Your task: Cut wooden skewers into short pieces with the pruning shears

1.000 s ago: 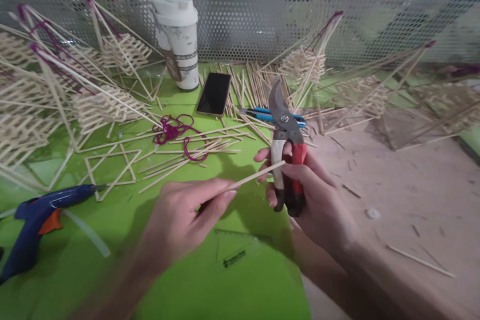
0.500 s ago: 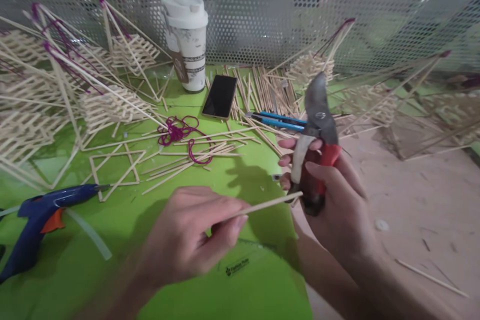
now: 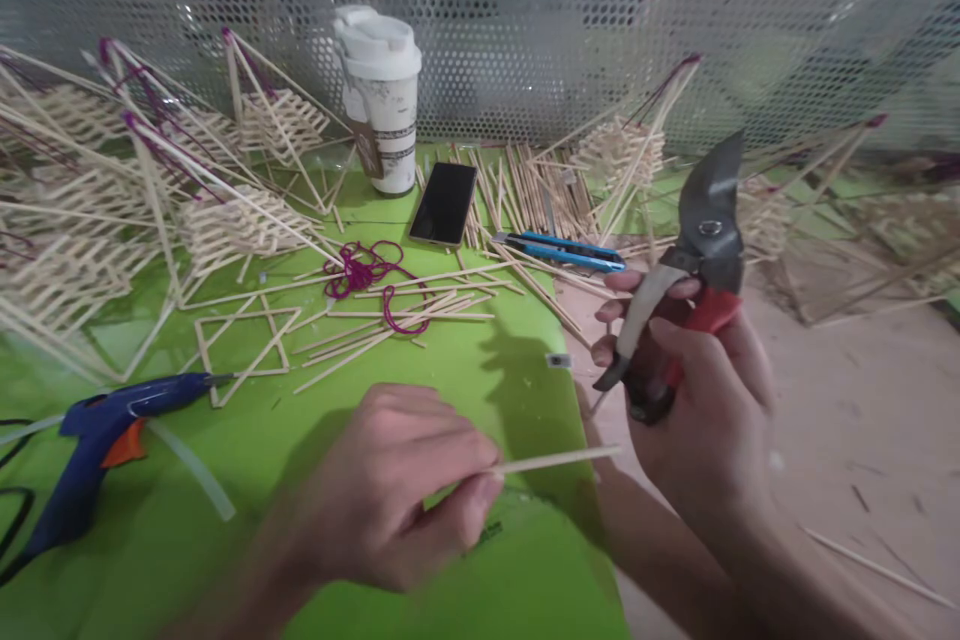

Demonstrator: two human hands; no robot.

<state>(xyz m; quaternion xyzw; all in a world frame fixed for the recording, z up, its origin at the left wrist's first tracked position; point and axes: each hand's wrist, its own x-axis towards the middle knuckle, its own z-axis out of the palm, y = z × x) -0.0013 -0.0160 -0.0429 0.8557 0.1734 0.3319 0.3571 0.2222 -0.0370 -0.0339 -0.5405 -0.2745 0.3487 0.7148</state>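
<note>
Between thumb and forefinger, my left hand (image 3: 405, 490) pinches a thin wooden stick (image 3: 559, 460) whose free end points right. My right hand (image 3: 705, 390) is wrapped round the handles of a pair of pruning shears (image 3: 711, 230), blades up and seemingly closed. One handle is red, the other pale and worn. A gap separates the stick's tip from the shears. Beyond my left hand lie loose wooden sticks (image 3: 397, 325) and a tangle of purple string (image 3: 356, 270). A flat frame of glued sticks (image 3: 244, 350) rests beside them.
A blue glue gun (image 3: 127, 420) lies at the left. Stick structures (image 3: 247, 220) with purple-tied tips stand left and right. At the back are a lidded cup (image 3: 382, 110), a phone (image 3: 444, 205), a blue utility knife (image 3: 566, 250) and a stick pile (image 3: 532, 185) before a perforated metal panel (image 3: 525, 20).
My right hand has moved right with the shears, away from the stick. The stick in my left hand has dropped lower and lies more level. The view has shifted slightly.
</note>
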